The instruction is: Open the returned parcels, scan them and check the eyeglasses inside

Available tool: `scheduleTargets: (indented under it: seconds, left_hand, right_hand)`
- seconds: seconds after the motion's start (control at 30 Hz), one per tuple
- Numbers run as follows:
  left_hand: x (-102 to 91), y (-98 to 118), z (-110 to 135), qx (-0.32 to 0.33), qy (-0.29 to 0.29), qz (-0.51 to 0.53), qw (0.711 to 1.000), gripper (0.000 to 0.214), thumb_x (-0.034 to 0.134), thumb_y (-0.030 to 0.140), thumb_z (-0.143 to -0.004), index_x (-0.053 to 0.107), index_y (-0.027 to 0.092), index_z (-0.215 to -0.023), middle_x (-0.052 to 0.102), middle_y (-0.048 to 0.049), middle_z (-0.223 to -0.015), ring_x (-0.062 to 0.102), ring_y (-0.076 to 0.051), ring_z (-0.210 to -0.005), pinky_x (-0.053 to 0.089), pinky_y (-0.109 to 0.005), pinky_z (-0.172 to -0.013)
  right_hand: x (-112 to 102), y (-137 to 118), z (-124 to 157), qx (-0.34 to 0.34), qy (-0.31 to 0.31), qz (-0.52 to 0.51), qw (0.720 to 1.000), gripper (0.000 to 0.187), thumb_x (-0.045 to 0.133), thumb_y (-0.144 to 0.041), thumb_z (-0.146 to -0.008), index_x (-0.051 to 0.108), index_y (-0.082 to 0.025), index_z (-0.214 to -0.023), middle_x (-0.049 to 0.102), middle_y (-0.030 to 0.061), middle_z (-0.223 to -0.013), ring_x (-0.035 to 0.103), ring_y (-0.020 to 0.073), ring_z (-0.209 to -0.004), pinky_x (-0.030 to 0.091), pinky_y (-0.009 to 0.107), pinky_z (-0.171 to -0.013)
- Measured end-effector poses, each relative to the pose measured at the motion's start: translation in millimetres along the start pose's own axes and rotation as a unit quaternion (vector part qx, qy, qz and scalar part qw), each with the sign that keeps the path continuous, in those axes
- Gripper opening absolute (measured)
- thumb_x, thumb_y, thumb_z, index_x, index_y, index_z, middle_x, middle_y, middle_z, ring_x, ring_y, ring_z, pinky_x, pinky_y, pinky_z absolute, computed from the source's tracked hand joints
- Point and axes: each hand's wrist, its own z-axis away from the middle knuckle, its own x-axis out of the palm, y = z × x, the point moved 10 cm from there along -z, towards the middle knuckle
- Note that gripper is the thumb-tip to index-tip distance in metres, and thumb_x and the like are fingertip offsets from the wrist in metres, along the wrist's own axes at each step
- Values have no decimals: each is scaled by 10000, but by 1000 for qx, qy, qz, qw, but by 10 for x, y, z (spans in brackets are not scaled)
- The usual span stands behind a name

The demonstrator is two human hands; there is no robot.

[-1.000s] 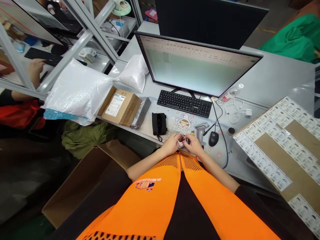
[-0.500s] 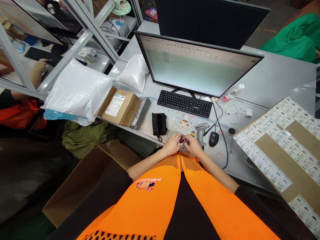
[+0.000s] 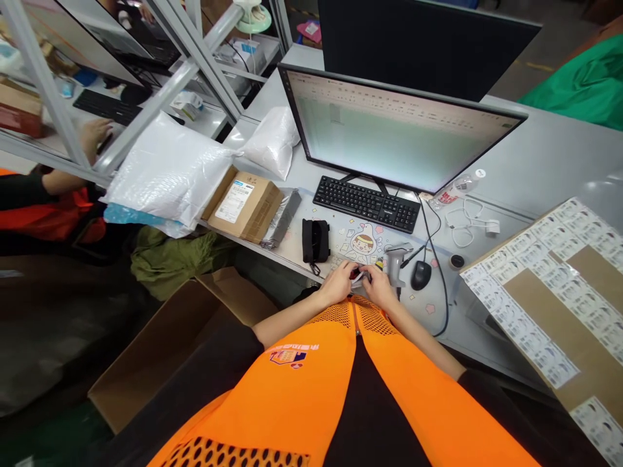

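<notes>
Head view: the left hand (image 3: 335, 285) and right hand (image 3: 380, 290) are close together, both pinching a small item (image 3: 357, 277) at the desk (image 3: 535, 155) edge, likely to keep it steady. A scanner (image 3: 395, 258) stands just beside.

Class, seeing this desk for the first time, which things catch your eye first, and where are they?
The lit monitor dominates the middle of the grey desk. In front of it, at the desk's near edge, the left hand and right hand pinch a small item together. A bulging white padded bag lies far left.
</notes>
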Motion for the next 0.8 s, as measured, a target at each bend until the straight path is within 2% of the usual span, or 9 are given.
scheduleTargets:
  seconds: [0.07,0.17,0.3,0.4,0.5,0.57,0.63,0.73,0.8]
  left_hand:
    - [14,-26,12,-13,-9,-16,1000,550,479,27,-887,555,234,-1391,592,-111,-1367,665,-254,-1122,553,-379,-983]
    - [55,-49,33,-15,-12,-22,1000,551,511,46,-889,539,236,-1406,573,-113,-1391,660,-257,-1152,551,-380,-1001]
    - [107,-45,37,8,-19,-17,1000,538,537,61,-874,564,230,-1384,589,-133,-1365,670,-281,-1158,561,-405,-1008]
    - [87,-25,45,13,-15,-7,1000,525,565,120,-891,559,240,-1403,597,-146,-1374,696,-300,-1121,581,-426,-981]
    - [30,8,86,10,5,0,1000,516,567,132,-892,577,254,-1393,624,-131,-1360,720,-283,-1096,584,-393,-967]
    - [-6,8,123,4,21,3,1000,528,577,124,-876,595,292,-1376,647,-99,-1335,726,-236,-1087,572,-332,-958]
    - [-38,-25,154,-11,38,11,999,545,573,148,-865,593,354,-1368,662,-25,-1309,718,-165,-1080,554,-281,-974]
    - [-61,-84,180,-29,61,22,997,526,544,220,-831,602,403,-1320,663,90,-1236,704,-87,-1025,563,-270,-977]
    - [-75,-89,182,-24,81,20,996,495,536,237,-805,635,408,-1259,661,114,-1180,714,-79,-973,582,-278,-941]
  right_hand:
    - [25,12,9,7,0,1,1000,352,472,-119,-822,681,-163,-1102,737,133,-1124,681,258,-1052,521,408,-975]
    - [65,17,45,6,-8,0,1000,335,473,-148,-813,675,-173,-1080,738,127,-1105,684,261,-1019,531,414,-954]
    - [69,106,55,14,-16,12,1000,250,457,-258,-887,669,-192,-1002,742,125,-1042,679,285,-976,531,437,-923]
    - [79,186,20,34,-29,24,999,278,463,-380,-933,671,-202,-978,748,129,-989,678,297,-892,529,449,-872]
    - [101,195,1,40,-40,23,998,284,492,-429,-906,665,-213,-968,751,125,-943,669,294,-816,528,445,-834]
    - [113,185,-4,37,-44,25,998,268,502,-410,-874,658,-218,-976,754,121,-954,669,292,-810,531,443,-839]
    - [131,174,-8,33,-51,31,998,266,501,-379,-852,655,-218,-997,756,117,-988,674,291,-824,533,444,-856]
    - [154,149,-13,23,-62,36,997,269,494,-331,-824,652,-219,-1011,756,111,-1013,681,295,-864,534,450,-888]
    - [154,116,-17,15,-60,32,998,260,490,-304,-803,652,-224,-991,755,110,-1004,682,303,-909,533,451,-905]
